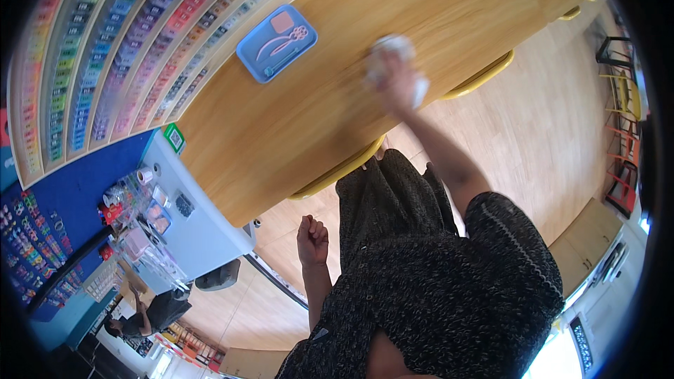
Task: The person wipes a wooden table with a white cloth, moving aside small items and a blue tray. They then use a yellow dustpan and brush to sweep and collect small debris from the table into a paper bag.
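My right hand (397,83) presses a white cloth (394,45) onto the wooden tabletop (337,91), arm stretched forward. Both hand and cloth are smeared by motion, and part of the cloth sticks out beside the wrist. Down by my side, off the table, my left hand (312,240) is curled into a loose fist with nothing showing in it. A blue tray (307,45) lies on the table to the left of the cloth. It holds a pink square pad, a pink tweezer-like tool with a flower-shaped end and a small teal stick.
Tiered racks (168,49) of small coloured compartments line the table's far left. A white side table (203,210) with craft supplies adjoins it. Yellow chairs (344,168) are tucked under the near edge. Another person (151,316) stands at the lower left, away from my hands.
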Demonstrator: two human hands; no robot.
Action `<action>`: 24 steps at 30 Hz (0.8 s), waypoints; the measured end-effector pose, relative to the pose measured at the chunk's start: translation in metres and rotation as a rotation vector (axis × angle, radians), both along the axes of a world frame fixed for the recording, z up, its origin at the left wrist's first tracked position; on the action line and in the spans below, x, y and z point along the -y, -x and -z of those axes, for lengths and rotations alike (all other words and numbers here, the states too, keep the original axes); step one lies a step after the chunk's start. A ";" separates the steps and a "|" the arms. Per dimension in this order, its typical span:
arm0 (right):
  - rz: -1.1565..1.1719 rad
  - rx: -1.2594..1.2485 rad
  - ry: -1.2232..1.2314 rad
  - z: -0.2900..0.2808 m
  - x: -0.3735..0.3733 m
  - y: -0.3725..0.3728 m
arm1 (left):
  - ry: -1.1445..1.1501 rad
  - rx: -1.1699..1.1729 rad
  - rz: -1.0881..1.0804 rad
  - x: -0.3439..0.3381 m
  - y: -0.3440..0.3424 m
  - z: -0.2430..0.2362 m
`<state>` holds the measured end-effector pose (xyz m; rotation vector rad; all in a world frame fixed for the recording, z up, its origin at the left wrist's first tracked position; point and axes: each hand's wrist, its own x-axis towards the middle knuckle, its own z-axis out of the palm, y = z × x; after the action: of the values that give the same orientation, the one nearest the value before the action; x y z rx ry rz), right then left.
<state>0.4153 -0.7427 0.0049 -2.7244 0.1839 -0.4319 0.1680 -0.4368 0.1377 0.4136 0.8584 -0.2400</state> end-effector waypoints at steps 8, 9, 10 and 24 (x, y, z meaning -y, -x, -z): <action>-1.217 -0.089 -0.075 0.001 -0.135 0.047 | -0.026 0.127 0.181 0.009 -0.067 0.006; -1.069 -0.125 -0.134 0.002 -0.101 0.032 | -0.026 0.131 0.204 0.007 -0.071 0.008; -0.933 -0.032 -0.176 0.003 -0.063 0.010 | -0.035 0.133 0.205 0.005 -0.074 0.010; -0.108 -0.166 0.039 -0.013 0.045 -0.190 | -0.170 0.122 0.396 0.001 -0.111 0.047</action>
<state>0.6048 -0.7874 0.0183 -2.7921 0.0719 -0.1811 0.2788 -0.4379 0.0903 0.7509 0.6732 -0.5031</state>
